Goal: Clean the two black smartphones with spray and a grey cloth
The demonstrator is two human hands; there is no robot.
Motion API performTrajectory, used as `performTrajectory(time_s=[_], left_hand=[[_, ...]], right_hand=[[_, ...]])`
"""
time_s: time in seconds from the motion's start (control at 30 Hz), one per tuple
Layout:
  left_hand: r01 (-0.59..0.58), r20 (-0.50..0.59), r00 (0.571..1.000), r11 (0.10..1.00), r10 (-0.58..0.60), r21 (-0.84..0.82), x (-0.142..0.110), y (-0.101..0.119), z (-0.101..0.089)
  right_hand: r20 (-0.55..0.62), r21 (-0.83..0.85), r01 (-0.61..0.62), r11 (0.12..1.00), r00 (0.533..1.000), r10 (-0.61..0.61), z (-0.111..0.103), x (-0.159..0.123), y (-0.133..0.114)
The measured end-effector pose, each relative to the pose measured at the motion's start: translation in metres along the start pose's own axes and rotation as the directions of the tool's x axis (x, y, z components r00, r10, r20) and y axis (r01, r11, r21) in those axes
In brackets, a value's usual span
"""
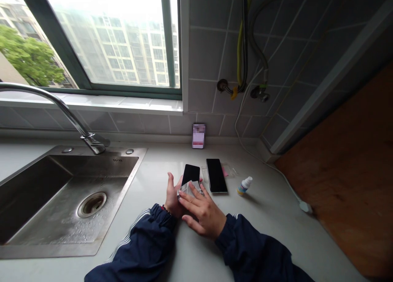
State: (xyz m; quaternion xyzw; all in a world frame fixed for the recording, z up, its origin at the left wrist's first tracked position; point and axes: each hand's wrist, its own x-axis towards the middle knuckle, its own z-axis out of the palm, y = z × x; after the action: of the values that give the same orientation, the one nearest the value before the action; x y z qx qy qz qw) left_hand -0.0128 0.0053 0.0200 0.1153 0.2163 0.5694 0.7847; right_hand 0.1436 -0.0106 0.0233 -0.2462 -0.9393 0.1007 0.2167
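Observation:
My left hand (173,198) holds a smartphone (190,173) from below, its dark screen facing up and its thumb sticking out to the side. Over the lower part of that screen my right hand (204,212) presses a crumpled pale cloth (186,188) with its fingers laid flat on it. Just to the right, a second, larger black smartphone (217,175) lies face up on the counter. Partly under and beside it is a clear plastic phone case (229,170) with a pink patch. A small white spray bottle (244,186) stands farther right.
A third phone (198,136) with a lit screen leans upright against the tiled wall. To the left are a steel sink (101,249) and a curved tap (67,110). A white cable (270,165) with a plug (304,206) runs along the right, near a brown wooden panel (344,183).

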Motion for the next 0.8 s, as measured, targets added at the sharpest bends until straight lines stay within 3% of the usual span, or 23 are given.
performTrajectory(time_s=[0.2, 0.37, 0.57, 0.8], left_hand=[[0.018, -0.001, 1.0, 1.0, -0.018, -0.005, 0.003, -0.002, -0.004], [0.015, -0.095, 0.995, 1.0, -0.013, 0.019, 0.003, -0.006, -0.002], [0.05, 0.07, 0.996, 0.993, -0.057, 0.106, 0.001, -0.014, -0.002], [-0.004, 0.064, 0.998, 0.971, -0.011, 0.241, 0.001, -0.017, -0.012]], right_hand=[[-0.015, -0.031, -0.025, 0.999, 1.0, 0.025, 0.001, -0.001, -0.001], [-0.024, -0.056, -0.077, 0.995, 0.997, 0.076, 0.002, -0.001, 0.004], [-0.129, -0.081, -0.219, 0.972, 0.97, 0.207, 0.003, -0.002, 0.017], [-0.247, -0.099, -0.289, 0.952, 0.934, 0.258, -0.002, -0.002, 0.025]])
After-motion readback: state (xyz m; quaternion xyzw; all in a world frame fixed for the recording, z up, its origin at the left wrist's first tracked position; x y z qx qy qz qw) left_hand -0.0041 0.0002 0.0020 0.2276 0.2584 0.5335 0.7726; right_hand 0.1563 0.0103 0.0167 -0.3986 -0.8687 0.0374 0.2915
